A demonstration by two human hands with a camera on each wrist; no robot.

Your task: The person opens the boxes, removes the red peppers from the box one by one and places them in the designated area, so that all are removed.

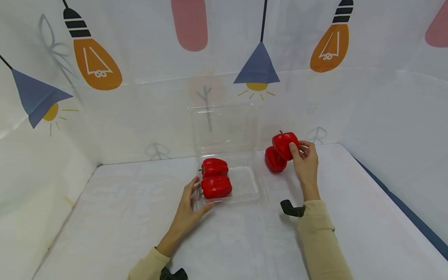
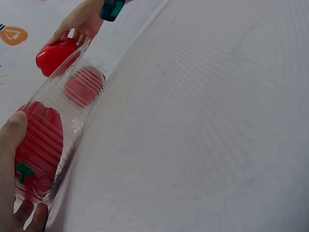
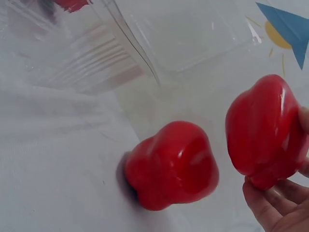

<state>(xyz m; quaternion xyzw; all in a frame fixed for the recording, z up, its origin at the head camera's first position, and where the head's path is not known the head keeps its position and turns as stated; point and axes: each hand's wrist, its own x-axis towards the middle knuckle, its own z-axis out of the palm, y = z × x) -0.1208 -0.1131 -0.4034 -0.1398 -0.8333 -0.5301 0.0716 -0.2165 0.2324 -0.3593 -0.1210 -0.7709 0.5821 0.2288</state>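
Observation:
A clear plastic clamshell box (image 1: 245, 182) stands with its lid (image 1: 224, 130) raised at the back. Two red bell peppers lie in its left half: a rear pepper (image 1: 214, 167) and a front pepper (image 1: 216, 187). My left hand (image 1: 187, 212) grips the box's near left corner, thumb at the front wall and fingers along the left side. Off the table, my right hand (image 1: 306, 163) holds a red bell pepper (image 1: 284, 144) with a green stem. Just under it, another red bell pepper (image 3: 174, 166) rests on the table right of the box.
A white cloth covers the table (image 1: 129, 202). Behind it hangs a white curtain (image 1: 150, 109) printed with lamps and bulbs, close to the raised lid. Dark bands sit on both wrists, one being the right wristband (image 1: 292, 209).

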